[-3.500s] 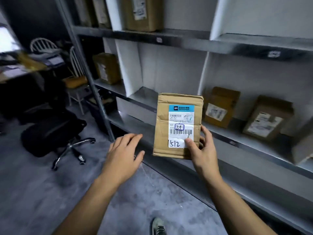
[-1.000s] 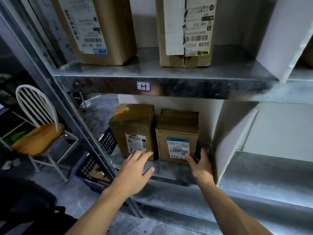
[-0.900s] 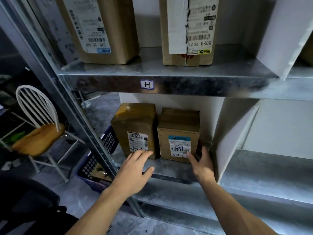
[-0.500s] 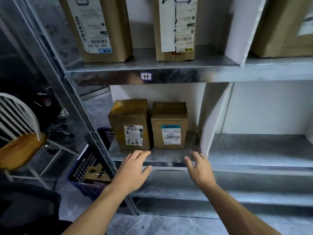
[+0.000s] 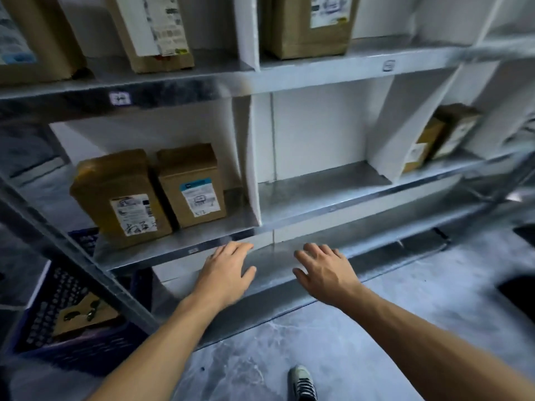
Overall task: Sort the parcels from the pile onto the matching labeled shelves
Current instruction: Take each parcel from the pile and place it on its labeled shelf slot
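A brown parcel with a blue-topped label stands upright on the metal shelf, touching a larger brown parcel on its left. Both sit in the leftmost compartment, under a shelf edge with a small label tag. My left hand hovers below the shelf's front edge, fingers spread, holding nothing. Level with it to the right, my right hand is also spread with nothing in it.
White dividers split the shelves into compartments. More parcels stand on the upper shelf and at the far right. A blue crate with a flat parcel sits on the floor at the left. My shoe shows below.
My right hand set the parcel with the blue-topped label on the shelf beside the larger parcel and let go. Both hands drew back below the shelf edge, and the view swung right.
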Available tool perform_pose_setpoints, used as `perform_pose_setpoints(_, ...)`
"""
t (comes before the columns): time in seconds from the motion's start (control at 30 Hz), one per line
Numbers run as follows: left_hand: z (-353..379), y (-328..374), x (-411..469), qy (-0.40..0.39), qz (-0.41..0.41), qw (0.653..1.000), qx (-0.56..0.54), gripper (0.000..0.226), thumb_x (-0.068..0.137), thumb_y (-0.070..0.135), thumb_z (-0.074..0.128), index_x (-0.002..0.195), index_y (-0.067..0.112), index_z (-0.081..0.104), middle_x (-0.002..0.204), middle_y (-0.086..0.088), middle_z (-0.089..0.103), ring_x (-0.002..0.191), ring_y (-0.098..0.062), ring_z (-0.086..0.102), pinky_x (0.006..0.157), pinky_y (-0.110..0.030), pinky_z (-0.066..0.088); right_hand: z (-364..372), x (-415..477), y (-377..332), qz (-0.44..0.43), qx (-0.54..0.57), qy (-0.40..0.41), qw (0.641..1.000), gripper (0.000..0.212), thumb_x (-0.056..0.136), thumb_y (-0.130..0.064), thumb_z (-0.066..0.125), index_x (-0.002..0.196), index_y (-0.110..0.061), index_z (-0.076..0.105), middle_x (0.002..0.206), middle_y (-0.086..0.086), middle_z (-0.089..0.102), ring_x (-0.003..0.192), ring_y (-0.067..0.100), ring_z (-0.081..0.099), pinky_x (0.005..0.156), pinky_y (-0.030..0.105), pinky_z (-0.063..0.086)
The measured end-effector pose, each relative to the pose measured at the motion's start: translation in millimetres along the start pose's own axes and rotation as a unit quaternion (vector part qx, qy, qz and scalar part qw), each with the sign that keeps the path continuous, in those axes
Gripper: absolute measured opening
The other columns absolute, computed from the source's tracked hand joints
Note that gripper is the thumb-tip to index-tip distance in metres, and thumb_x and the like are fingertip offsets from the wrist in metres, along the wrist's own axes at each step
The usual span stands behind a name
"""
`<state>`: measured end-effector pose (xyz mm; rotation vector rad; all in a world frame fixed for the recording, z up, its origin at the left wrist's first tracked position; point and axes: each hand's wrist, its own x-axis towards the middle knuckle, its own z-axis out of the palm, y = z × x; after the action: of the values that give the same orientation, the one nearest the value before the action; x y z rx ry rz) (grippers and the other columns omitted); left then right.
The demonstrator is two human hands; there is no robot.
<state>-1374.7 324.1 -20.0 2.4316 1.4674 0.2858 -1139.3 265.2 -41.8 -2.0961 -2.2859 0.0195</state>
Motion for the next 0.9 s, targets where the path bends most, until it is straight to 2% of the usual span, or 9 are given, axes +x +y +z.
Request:
perform_pose_setpoints(0.2, 28.2, 87.3, 40.9, -0.030, 0.110, 0.993, 0.021, 0.051, 0.095, 0.042, 0.050, 0.143, 0.027, 0.039, 0.140, 0.003, 0.045, 0.126, -0.021, 0.041, 0.107, -0.035, 0.032, -9.9, -59.6, 70.3, 0.101, -0.015, 0.019, 0.995, 0.042, 0.098, -0.049, 0.043, 0.129, -0.023, 0.053, 0.132, 0.005, 0.055, 0.115, 0.032, 0.055, 0.092, 0.040, 0.044)
perform_pose_setpoints(0.37, 61.1, 189.9, 84.4, -0.049, 0.201, 0.978, 0.032, 0.050, 0.096, 0.041, 0.047, 0.143, 0.029, 0.037, 0.139, 0.005, 0.043, 0.127, -0.019, 0.041, 0.107, -0.033, 0.032, -16.9, -114.8, 155.8, 0.197, -0.022, 0.035, 0.980, 0.037, 0.097, -0.047, 0.046, 0.119, -0.020, 0.057, 0.117, 0.005, 0.058, 0.102, 0.033, 0.059, 0.083, 0.040, 0.048)
perform_pose_setpoints(0.53, 102.8, 320.3, 129.3, -0.047, 0.285, 0.957, 0.022, 0.051, 0.094, 0.041, 0.051, 0.142, 0.029, 0.040, 0.138, 0.005, 0.045, 0.124, -0.021, 0.044, 0.105, -0.035, 0.035, -31.7, -174.6, 267.8, 0.290, -0.042, 0.042, 0.955, 0.040, 0.098, -0.050, 0.042, 0.125, -0.023, 0.054, 0.126, 0.004, 0.055, 0.109, 0.031, 0.056, 0.084, 0.040, 0.046)
perform_pose_setpoints(0.73, 163.1, 491.4, 169.8, -0.049, 0.376, 0.925, 0.021, 0.052, 0.091, 0.044, 0.051, 0.140, 0.029, 0.043, 0.134, 0.006, 0.048, 0.119, -0.022, 0.046, 0.098, -0.037, 0.039, -52.9, -264.6, 406.3, 0.391, -0.085, 0.040, 0.916, 0.040, 0.099, -0.051, 0.039, 0.124, -0.023, 0.051, 0.124, 0.004, 0.054, 0.109, 0.031, 0.055, 0.077, 0.038, 0.042)
perform_pose_setpoints(0.9, 203.4, 597.6, 187.2, -0.055, 0.433, 0.899, 0.020, 0.052, 0.089, 0.045, 0.051, 0.139, 0.029, 0.044, 0.131, 0.007, 0.050, 0.115, -0.021, 0.048, 0.095, -0.038, 0.040, -61.8, -325.0, 486.4, 0.454, -0.090, 0.032, 0.886, 0.043, 0.100, -0.052, 0.038, 0.131, -0.024, 0.049, 0.128, 0.004, 0.052, 0.111, 0.031, 0.054, 0.078, 0.038, 0.045)
